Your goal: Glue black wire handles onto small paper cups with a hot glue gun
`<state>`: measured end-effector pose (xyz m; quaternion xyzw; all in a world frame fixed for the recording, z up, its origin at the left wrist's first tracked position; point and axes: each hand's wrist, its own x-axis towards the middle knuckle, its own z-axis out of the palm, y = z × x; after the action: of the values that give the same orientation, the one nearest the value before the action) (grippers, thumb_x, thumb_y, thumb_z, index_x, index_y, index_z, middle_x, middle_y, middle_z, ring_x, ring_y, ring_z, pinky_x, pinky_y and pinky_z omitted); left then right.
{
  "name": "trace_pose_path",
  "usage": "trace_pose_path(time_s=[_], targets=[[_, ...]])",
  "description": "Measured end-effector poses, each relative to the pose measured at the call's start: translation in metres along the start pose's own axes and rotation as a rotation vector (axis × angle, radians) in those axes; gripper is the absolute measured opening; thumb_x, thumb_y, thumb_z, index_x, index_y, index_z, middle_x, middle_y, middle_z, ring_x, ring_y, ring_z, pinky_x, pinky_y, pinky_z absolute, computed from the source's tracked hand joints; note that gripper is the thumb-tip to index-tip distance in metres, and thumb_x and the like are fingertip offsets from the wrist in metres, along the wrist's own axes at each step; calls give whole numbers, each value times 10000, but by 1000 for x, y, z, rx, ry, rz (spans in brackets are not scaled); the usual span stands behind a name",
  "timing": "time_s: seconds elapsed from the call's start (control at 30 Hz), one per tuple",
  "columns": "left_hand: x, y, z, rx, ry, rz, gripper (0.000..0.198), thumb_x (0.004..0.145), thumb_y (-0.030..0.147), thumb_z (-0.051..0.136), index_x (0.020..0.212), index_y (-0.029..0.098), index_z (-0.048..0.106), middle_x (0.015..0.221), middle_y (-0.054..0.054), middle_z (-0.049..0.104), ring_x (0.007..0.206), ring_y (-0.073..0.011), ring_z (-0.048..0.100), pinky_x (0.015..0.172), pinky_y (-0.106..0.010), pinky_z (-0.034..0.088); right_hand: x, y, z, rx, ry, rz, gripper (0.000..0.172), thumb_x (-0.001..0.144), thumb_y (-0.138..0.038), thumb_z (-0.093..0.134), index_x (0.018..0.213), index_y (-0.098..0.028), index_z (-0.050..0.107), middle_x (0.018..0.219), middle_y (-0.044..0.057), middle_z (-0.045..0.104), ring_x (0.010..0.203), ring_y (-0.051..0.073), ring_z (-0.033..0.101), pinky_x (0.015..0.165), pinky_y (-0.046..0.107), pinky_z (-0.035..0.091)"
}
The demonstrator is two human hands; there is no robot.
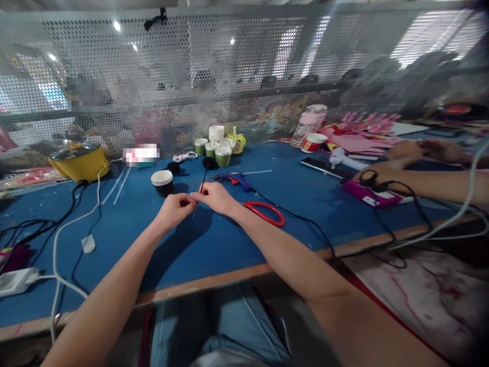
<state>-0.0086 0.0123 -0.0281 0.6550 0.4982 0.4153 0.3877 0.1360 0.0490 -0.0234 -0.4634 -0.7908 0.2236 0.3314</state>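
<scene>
My left hand [173, 209] and my right hand [216, 196] meet above the blue table [229, 239], fingertips pinched together. Between them runs a thin black stick [204, 179] that rises to a black round pom-pom [209, 163]. Both hands are closed on the stick's lower end. A short pale piece shows just below the left fingertips; I cannot make out what it is. Red-handled scissors [267, 211] lie just right of my right wrist. A blue glue gun [234, 179] lies behind my right hand.
A black cup with a white rim [162, 182] stands behind my left hand. Green and white paper cups [216, 148] cluster further back. A yellow pot [79, 160] sits at the far left, cables and a power strip [15, 280] at the left. Another person's arms [420, 168] rest at the right.
</scene>
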Motion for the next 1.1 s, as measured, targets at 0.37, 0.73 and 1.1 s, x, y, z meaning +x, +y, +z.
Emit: trace_pose_path(time_s=[0.37,0.73,1.1], targets=[[-1,-1,0,-39,-32,-10,166,605,283,617,570,131,562,540,23,525,506,-76,416,512,-220,310,-3,1,-2,181,-105,16,308,731,-416,551,595,-143,502,509,-34,484,476,72,411,476,207,311],[1,-6,0,-68,-32,-10,149,606,267,625,625,124,587,591,4,559,543,-87,452,537,-228,331,-3,-1,-4,136,-85,-16,287,747,-377,534,585,-142,508,480,-36,469,483,77,405,497,214,307],[1,-6,3,-62,-46,-25,203,605,310,617,615,115,564,575,18,516,528,-77,411,528,-228,298,0,0,2,52,-2,4,341,701,-431,582,548,-136,508,524,-15,505,500,78,416,491,211,293]])
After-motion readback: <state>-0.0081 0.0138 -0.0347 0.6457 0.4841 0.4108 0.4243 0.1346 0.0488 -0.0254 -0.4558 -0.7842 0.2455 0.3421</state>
